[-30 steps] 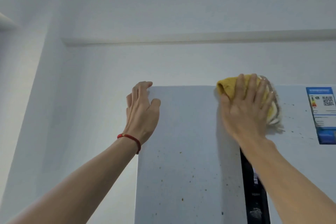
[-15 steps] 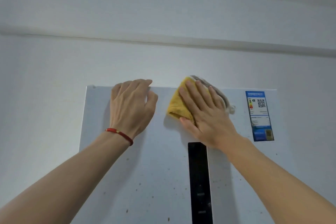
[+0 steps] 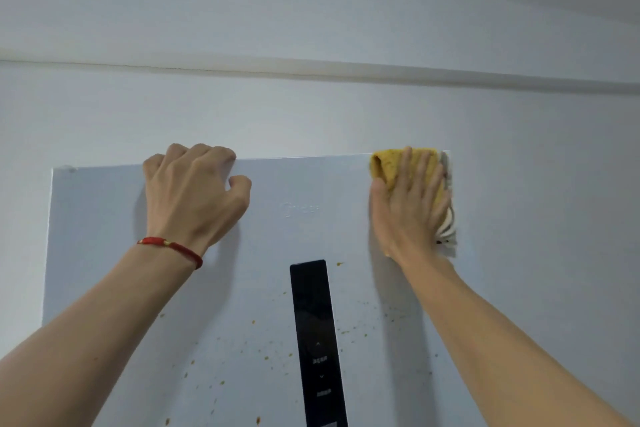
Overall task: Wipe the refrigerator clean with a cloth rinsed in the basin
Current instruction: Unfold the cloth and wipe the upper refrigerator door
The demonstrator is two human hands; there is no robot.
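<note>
The right hand [image 3: 410, 204] is pressing a folded yellow cloth [image 3: 429, 163] flat against the top right corner of the refrigerator door [image 3: 270, 243], fingers straight and spread over the fabric. The left hand [image 3: 195, 194] is hooking its curled fingers over the door's top edge toward the left corner, thumb bent against the front, a red bracelet [image 3: 173, 248] circling the wrist. The upper band of the door is looking clean, while brown specks [image 3: 346, 329] are dotting the surface lower down, on both sides of the black control panel [image 3: 317, 340].

The risks are plain enough: the cloth's pale striped underside is hanging past the door's right edge and could slip from under the flat palm; a sweep downward could smear the specks or brush the panel's touch buttons; a dirty cloth may streak unless rinsed, and the basin is not in view.
</note>
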